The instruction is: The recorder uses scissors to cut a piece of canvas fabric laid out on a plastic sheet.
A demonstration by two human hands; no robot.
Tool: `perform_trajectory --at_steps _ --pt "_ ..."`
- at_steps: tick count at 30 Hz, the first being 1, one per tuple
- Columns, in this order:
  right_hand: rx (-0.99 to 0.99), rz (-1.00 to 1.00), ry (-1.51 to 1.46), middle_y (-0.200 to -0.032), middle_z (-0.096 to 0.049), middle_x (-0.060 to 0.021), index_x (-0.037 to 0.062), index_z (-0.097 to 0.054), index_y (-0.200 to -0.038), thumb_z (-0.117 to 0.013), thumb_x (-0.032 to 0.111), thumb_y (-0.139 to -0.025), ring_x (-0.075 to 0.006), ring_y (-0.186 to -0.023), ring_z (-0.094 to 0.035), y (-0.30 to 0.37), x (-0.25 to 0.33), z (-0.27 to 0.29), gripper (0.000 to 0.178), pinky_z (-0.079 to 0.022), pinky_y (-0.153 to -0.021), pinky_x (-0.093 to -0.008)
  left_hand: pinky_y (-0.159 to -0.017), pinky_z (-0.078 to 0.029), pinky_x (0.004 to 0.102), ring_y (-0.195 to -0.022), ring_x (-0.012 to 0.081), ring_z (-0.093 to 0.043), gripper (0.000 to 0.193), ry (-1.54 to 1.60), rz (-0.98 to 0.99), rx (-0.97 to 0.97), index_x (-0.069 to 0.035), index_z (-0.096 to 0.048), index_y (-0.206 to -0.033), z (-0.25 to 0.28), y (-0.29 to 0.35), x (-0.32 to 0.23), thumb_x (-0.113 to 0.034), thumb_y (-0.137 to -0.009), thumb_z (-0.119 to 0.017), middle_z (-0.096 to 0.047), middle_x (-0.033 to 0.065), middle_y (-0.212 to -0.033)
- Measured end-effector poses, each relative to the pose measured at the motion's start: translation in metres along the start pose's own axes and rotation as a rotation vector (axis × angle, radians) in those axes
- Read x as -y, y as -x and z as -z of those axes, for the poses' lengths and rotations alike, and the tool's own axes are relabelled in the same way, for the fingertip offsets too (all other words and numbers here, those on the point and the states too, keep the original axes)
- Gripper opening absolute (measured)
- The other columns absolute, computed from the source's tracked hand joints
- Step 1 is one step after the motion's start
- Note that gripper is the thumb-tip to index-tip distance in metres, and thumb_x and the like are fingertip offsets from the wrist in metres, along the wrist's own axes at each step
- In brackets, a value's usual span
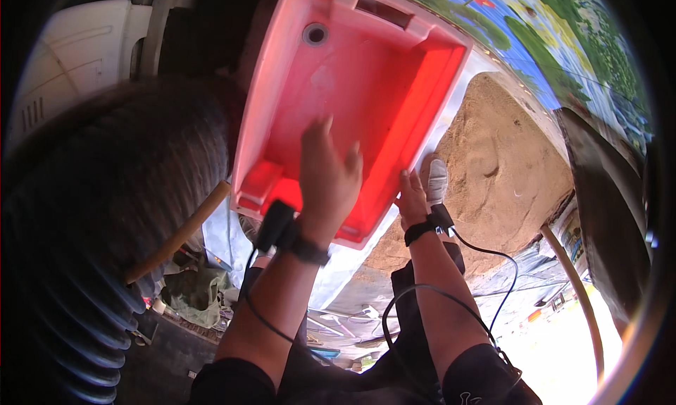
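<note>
one red tub (352, 95): upper middle of view, hollow side facing the camera, round hole (315, 34) at far left, slot (384, 12) in far wall.
left hand (329, 183): in front of the tub's inside, fingers half spread, thumb well off them, no object seen in its grip. blurred; can't make out if it touches the plastic.
right hand (413, 197): at the tub's right rim toward the near corner, fingers loosely extended. looks in contact; gripping or just propping, i can't tell.
tub handling: my read, steadying matters most. thumb and fingers on either side of the rim beat fingertips alone; left palm flat if pressing inside. thin walls probably flex, so load near the corners.
sand (493, 158): heap just right of tub; keep the rim out of it.
shoe (437, 179): just beside right hand; mind the toes.
cable (510, 260): loops off right wrist; keep slack off the rim.
stick (179, 232): one end just beside tub's left side; could snag.
</note>
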State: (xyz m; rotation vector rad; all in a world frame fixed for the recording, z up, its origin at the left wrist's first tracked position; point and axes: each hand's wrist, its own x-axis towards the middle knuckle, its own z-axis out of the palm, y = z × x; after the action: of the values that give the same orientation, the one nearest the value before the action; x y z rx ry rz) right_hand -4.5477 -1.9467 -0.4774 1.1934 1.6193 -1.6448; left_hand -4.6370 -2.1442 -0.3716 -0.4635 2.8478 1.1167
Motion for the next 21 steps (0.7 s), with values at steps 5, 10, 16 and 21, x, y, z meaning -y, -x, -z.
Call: perform_trajectory --at_steps 5,10,16,21 --pt "0.003 0.044 -0.014 -0.101 -0.062 0.0014 0.0077 -0.053 -0.123 -0.047 0.029 -0.099 -0.007 -0.082 -0.06 -0.006 -0.019 0.002 0.033 -0.049 -0.062 -0.0219 -0.087 -0.046 0.0407 -0.099 0.0332 -0.056 0.037 -0.06 0.426 0.166 0.002 -0.049 -0.115 0.03 0.143 0.069 -0.017 -0.087 -0.065 -0.053 0.0192 -0.11" --pt "0.01 0.01 -0.126 -0.101 -0.062 0.0004 0.006 -0.053 -0.123 -0.047 0.028 -0.1 -0.008 -0.083 -0.06 0.0 -0.018 -0.003 0.033 -0.05 -0.065 -0.0223 -0.067 -0.051 0.0375 -0.078 0.025 -0.063 0.05 0.484 1.427 0.064 0.002 -0.049 -0.108 0.036 0.2 0.166 -0.045 -0.093 -0.055 -0.059 0.0115 -0.096" --pt "0.034 0.006 -0.18 -0.119 -0.06 -0.0085 -0.0024 -0.05 -0.13 -0.046 0.025 -0.1 -0.0144 -0.106 -0.057 -0.002 -0.02 -0.015 0.041 -0.045 -0.091 -0.0268 -0.059 -0.052 0.0309 -0.075 0.0241 -0.066 0.045 0.681 1.474 0.078 -0.005 -0.051 -0.112 0.034 0.164 0.192 -0.045 -0.097 -0.041 -0.062 0.0126 -0.098" --pt "-0.003 0.024 -0.203 -0.12 -0.059 -0.0082 -0.0027 -0.049 -0.13 -0.046 0.024 -0.1 -0.015 -0.105 -0.057 -0.001 -0.022 -0.02 0.04 -0.046 -0.09 -0.027 -0.051 -0.054 0.0304 -0.065 0.0245 -0.066 0.037 0.67 1.399 0.105 -0.003 -0.05 -0.112 0.03 0.171 0.207 -0.035 -0.099 -0.037 -0.064 0.014 -0.088"
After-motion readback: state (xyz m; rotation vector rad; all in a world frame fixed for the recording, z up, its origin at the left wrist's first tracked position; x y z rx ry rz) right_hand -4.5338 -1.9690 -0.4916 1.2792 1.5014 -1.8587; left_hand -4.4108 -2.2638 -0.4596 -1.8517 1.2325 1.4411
